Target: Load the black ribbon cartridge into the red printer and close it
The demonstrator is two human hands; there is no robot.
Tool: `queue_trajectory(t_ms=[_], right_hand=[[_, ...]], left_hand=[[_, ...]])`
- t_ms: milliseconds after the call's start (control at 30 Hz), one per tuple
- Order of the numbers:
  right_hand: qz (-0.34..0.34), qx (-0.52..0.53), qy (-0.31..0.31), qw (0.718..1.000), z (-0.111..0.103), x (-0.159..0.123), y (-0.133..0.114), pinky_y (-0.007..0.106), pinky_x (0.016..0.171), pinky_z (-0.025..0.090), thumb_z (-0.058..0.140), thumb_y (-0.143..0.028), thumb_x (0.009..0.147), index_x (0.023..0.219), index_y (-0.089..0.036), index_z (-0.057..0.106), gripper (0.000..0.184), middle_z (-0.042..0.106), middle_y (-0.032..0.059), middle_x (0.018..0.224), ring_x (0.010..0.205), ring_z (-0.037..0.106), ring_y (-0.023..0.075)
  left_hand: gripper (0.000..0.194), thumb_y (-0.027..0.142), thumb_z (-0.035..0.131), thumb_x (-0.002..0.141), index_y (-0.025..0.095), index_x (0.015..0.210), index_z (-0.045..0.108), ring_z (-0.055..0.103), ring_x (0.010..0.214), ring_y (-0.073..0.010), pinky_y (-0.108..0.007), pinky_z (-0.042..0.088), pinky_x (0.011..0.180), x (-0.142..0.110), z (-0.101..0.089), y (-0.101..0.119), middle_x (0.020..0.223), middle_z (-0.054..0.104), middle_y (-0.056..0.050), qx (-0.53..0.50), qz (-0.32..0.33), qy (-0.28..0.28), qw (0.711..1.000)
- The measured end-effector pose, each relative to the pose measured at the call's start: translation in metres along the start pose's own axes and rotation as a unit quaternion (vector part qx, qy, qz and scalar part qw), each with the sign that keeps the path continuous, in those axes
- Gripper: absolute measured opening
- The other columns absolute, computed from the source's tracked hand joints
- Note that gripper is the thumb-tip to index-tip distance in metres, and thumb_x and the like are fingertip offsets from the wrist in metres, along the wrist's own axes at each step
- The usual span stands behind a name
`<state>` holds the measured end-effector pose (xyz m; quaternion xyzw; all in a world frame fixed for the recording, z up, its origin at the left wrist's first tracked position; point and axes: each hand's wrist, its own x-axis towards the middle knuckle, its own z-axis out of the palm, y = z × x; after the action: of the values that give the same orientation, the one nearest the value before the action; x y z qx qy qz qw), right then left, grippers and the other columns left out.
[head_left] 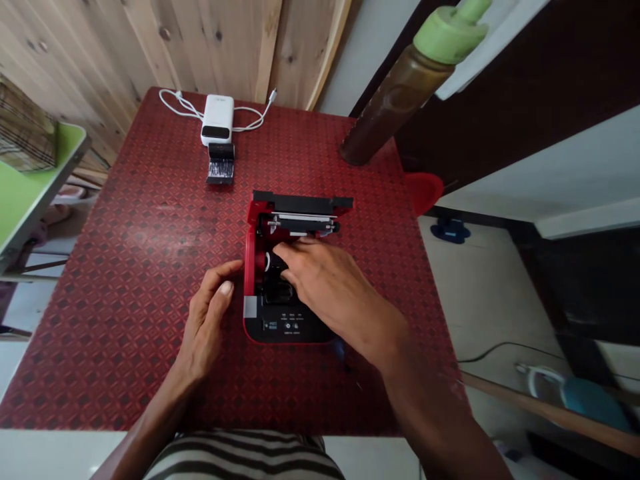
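A small red and black printer (260,327) lies open on the red patterned table (150,267), its black lid (303,201) tipped back. My right hand (325,283) reaches into the open compartment, fingers curled down over the inside; what they touch is hidden. My left hand (210,313) rests flat against the printer's left side, fingers stretched and holding nothing.
A white power bank (217,119) with a white cable (175,103) and a small black part (221,162) lie at the table's far side. A brown bottle with a green cap (400,93) stands at the far right edge. A green-topped table (30,180) is left.
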<state>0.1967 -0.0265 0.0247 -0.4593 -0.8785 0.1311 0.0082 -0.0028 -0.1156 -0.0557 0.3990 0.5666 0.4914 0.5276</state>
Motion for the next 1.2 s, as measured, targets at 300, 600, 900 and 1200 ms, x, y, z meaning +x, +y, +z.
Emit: queue_trajectory(t_ms=[300, 600, 900, 1200], right_hand=[[0.003, 0.043, -0.009, 0.999, 0.008, 0.009, 0.008, 0.041, 0.089, 0.064, 0.057, 0.003, 0.103, 0.11, -0.02, 0.077, 0.032, 0.085, 0.0116, 0.113, 0.102, 0.081, 0.028], [-0.099, 0.13, 0.084, 0.983, -0.008, -0.034, 0.019, 0.047, 0.124, 0.062, 0.049, 0.013, 0.101, 0.143, -0.022, 0.075, 0.061, 0.081, 0.0088, 0.148, 0.14, 0.075, 0.0226], [-0.145, 0.133, 0.196, 0.961, -0.008, -0.046, 0.006, 0.038, 0.09, 0.069, 0.066, 0.001, 0.108, 0.1, -0.016, 0.079, 0.023, 0.082, 0.0068, 0.102, 0.096, 0.074, 0.0214], [-0.091, 0.065, 0.317, 0.942, 0.009, -0.071, -0.018, 0.035, 0.08, 0.064, 0.064, 0.001, 0.109, 0.111, -0.006, 0.081, 0.018, 0.08, 0.0093, 0.092, 0.085, 0.07, 0.02]], left_hand=[[0.051, 0.063, 0.061, 0.112, 0.026, 0.143, 0.079, 0.071, 0.139, -0.0376, -0.057, 0.056, 0.12, -0.001, -0.001, -0.001, 0.14, 0.08, -0.014, 0.011, 0.0, 0.003, 1.0], [0.055, 0.066, 0.062, 0.111, 0.025, 0.143, 0.08, 0.072, 0.136, -0.0382, -0.057, 0.058, 0.117, 0.001, -0.003, -0.003, 0.141, 0.081, -0.014, 0.003, 0.0, 0.007, 1.0], [0.052, 0.063, 0.07, 0.109, 0.028, 0.148, 0.077, 0.068, 0.143, -0.0364, -0.057, 0.05, 0.125, 0.03, 0.002, 0.027, 0.149, 0.076, -0.012, -0.01, 0.093, 0.027, 0.995], [0.038, 0.061, 0.068, 0.112, 0.028, 0.102, 0.084, 0.073, 0.117, -0.0273, -0.042, 0.055, 0.102, 0.071, 0.029, 0.076, 0.116, 0.081, -0.006, 0.016, 0.195, 0.043, 0.98]])
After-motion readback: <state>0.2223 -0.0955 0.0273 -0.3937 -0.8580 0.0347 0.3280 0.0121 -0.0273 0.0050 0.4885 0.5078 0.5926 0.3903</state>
